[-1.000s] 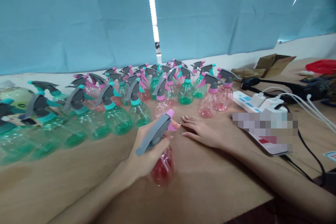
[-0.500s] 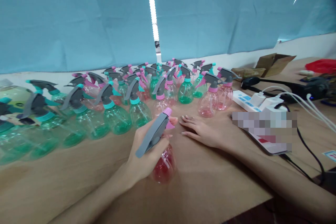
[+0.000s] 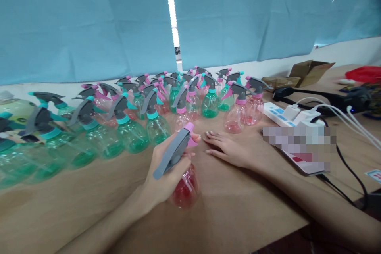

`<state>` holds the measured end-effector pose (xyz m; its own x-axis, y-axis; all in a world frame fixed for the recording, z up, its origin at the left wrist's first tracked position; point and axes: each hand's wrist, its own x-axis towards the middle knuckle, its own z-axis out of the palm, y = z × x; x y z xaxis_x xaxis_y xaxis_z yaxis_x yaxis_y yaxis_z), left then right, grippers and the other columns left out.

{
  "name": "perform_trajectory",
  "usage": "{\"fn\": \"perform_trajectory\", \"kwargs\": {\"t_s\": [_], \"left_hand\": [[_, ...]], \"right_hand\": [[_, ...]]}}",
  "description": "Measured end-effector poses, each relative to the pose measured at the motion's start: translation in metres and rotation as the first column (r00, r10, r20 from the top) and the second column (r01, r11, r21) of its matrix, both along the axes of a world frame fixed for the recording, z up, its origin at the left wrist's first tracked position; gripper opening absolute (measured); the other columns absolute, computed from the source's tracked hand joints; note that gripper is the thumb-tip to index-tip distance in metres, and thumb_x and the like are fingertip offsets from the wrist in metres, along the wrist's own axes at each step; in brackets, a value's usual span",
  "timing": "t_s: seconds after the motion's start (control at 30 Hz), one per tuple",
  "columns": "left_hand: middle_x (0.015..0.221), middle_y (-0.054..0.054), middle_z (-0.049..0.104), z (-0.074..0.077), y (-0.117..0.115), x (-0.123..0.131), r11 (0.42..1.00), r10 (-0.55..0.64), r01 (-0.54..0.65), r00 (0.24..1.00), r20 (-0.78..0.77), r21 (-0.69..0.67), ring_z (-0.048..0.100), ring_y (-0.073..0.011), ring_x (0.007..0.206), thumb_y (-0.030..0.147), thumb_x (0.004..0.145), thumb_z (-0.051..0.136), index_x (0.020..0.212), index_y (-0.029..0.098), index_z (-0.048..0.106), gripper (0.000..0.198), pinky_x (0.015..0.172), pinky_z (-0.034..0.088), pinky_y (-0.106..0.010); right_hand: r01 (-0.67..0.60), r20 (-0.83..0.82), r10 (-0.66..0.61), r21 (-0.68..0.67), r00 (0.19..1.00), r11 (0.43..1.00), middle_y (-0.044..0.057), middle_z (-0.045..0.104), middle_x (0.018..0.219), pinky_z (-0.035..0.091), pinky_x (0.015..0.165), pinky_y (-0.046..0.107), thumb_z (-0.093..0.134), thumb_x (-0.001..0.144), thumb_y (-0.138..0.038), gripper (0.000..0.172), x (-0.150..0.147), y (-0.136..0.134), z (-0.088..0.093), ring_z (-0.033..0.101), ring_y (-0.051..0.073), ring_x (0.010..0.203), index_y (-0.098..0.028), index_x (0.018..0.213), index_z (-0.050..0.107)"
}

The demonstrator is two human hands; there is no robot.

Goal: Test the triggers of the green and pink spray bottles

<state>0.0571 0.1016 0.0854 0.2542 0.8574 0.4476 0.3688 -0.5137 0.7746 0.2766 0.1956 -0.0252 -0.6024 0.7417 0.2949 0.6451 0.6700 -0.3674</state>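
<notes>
My left hand is wrapped round the neck of a pink spray bottle with a grey head and pink nozzle. The bottle stands at the near middle of the table, its nozzle pointing away from me. Just right of it, my right hand lies flat on the table with fingers stretched out, holding nothing. Beyond both hands stand several other spray bottles, among them a green one with a turquoise collar and a pink one. My fingers hide the neck of the held bottle.
On the right are a white power strip with plugs and cables, a partly blurred phone-like device, a black headset-like object and an open cardboard box. Green bottles line the left side of the table. Blue curtain hangs behind.
</notes>
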Motion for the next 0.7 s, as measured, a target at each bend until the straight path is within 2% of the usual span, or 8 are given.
{"fn": "perform_trajectory", "kwargs": {"t_s": [0.17,0.33,0.6,0.7], "left_hand": [[0.076,0.001,0.061,0.0022,-0.0015,0.0007,1.000,0.019,-0.020,0.999,-0.028,-0.019,0.057,-0.0138,0.063,0.018,0.079,0.050,0.098,0.022,0.063,0.023,0.060,0.045,-0.026],[0.075,0.000,0.063,0.0025,-0.0009,-0.0004,0.999,0.054,-0.054,0.998,-0.037,0.000,0.057,-0.0151,0.063,0.021,0.078,0.051,0.086,0.022,0.063,0.015,0.057,0.045,-0.026],[0.075,0.001,0.064,0.0052,-0.0004,-0.0004,0.998,0.047,-0.045,0.998,-0.049,0.041,0.055,-0.0139,0.059,0.017,0.074,0.050,0.086,0.023,0.064,0.019,0.053,0.043,-0.025],[0.070,0.003,0.061,0.0044,-0.0001,-0.0008,0.998,0.058,-0.056,0.996,-0.064,0.030,0.050,-0.0123,0.055,0.016,0.074,0.050,0.086,0.023,0.064,0.020,0.050,0.040,-0.025]], "right_hand": [[-0.006,-0.004,0.006,0.000,1.000,1.000,0.011,0.039,0.148,0.026,0.114,0.048,0.039,0.094,-0.055,0.057,0.0004,0.0001,-0.0012,0.032,0.026,0.138,-0.020,0.138,0.048],[-0.002,-0.010,0.002,0.003,1.000,1.000,0.008,0.040,0.148,0.027,0.113,0.051,0.040,0.094,-0.054,0.054,0.0004,0.0002,-0.0018,0.033,0.027,0.138,-0.024,0.138,0.047],[-0.007,0.006,0.007,-0.003,1.000,1.000,0.014,0.041,0.147,0.027,0.114,0.047,0.038,0.094,-0.056,0.060,-0.0001,-0.0004,-0.0001,0.033,0.027,0.138,-0.015,0.137,0.049],[-0.003,0.001,0.003,-0.004,1.000,1.000,0.013,0.041,0.147,0.027,0.113,0.048,0.038,0.094,-0.056,0.060,0.0001,-0.0001,-0.0007,0.033,0.027,0.138,-0.017,0.138,0.049]]}}
